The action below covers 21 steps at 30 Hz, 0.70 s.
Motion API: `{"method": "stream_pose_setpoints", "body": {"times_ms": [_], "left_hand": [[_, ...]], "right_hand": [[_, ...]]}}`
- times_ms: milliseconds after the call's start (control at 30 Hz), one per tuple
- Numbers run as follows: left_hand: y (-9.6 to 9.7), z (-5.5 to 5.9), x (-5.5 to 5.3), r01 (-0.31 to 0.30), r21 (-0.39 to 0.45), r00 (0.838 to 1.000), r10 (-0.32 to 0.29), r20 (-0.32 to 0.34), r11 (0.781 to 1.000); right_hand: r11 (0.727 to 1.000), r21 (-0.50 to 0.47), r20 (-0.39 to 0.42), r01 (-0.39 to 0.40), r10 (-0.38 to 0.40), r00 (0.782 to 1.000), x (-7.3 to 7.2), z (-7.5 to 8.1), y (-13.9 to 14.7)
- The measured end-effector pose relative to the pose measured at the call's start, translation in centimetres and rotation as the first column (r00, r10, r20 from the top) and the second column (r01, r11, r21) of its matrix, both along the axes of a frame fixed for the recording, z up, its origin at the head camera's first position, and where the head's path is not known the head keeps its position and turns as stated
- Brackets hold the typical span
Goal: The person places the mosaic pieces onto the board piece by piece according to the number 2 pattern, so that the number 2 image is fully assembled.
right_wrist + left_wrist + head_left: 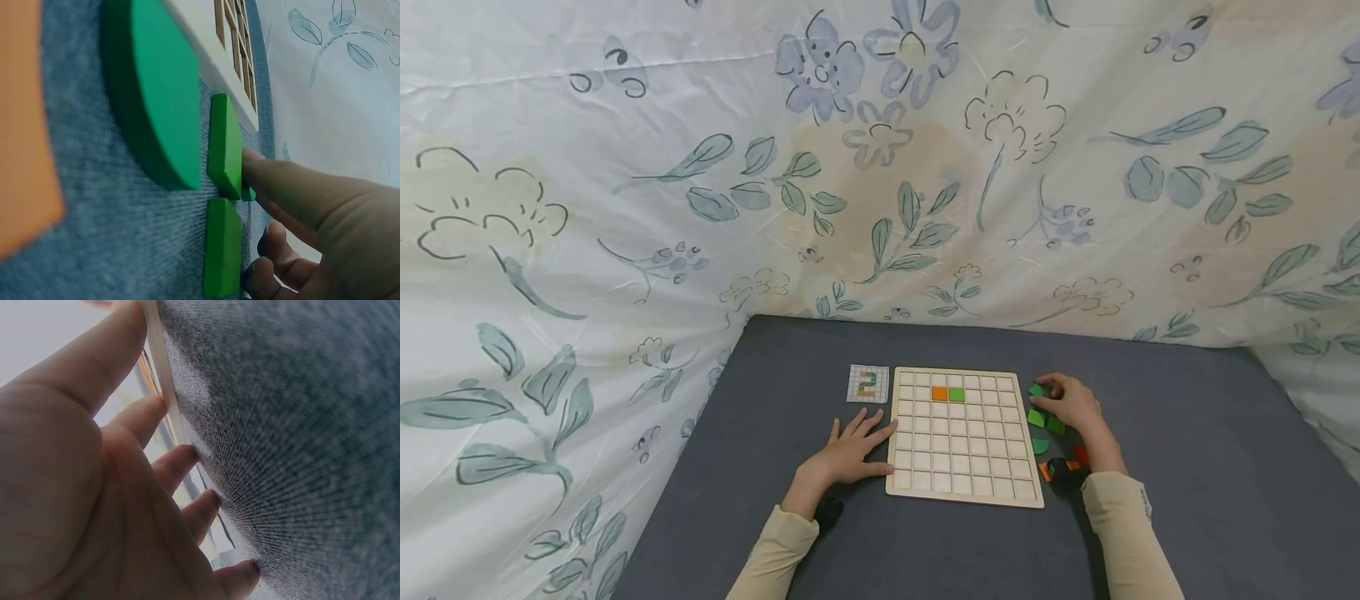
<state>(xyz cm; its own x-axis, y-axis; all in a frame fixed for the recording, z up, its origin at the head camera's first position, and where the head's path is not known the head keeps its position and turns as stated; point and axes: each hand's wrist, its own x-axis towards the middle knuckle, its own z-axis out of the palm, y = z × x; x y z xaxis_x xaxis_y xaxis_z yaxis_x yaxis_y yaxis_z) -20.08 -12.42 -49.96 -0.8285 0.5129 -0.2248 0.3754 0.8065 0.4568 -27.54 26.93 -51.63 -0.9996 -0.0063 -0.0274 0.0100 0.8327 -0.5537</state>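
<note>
While the left hand (847, 456) lies on the desk (970, 550) with fingers spread and nothing in its grasp, its thumb and forefinger touch the near side of the wooden grid board (953, 504). The board lies between the hands, holding an orange tile (939, 393) and a light green tile (957, 394) ahead and right of the left hand. The card (868, 384) sits just beyond that hand's fingers. The right hand (1077, 406) is nearly closed, pinching a dark green piece (1035, 389) between thumb and forefinger. Green squares (1036, 418) and a rounded green piece (1040, 446) lie just this side of its fingertips.
</note>
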Motion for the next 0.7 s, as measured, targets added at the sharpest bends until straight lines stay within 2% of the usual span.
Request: {"method": "stream_pose_setpoints", "body": {"times_ms": [700], "left_hand": [[0.04, -0.02, 0.0, -0.006, -0.007, 1.0, 0.006, 0.0, 1.0]], "right_hand": [[1.0, 0.006, -0.054, 0.007, -0.007, 0.999, 0.16, 0.2, -0.29]]}}
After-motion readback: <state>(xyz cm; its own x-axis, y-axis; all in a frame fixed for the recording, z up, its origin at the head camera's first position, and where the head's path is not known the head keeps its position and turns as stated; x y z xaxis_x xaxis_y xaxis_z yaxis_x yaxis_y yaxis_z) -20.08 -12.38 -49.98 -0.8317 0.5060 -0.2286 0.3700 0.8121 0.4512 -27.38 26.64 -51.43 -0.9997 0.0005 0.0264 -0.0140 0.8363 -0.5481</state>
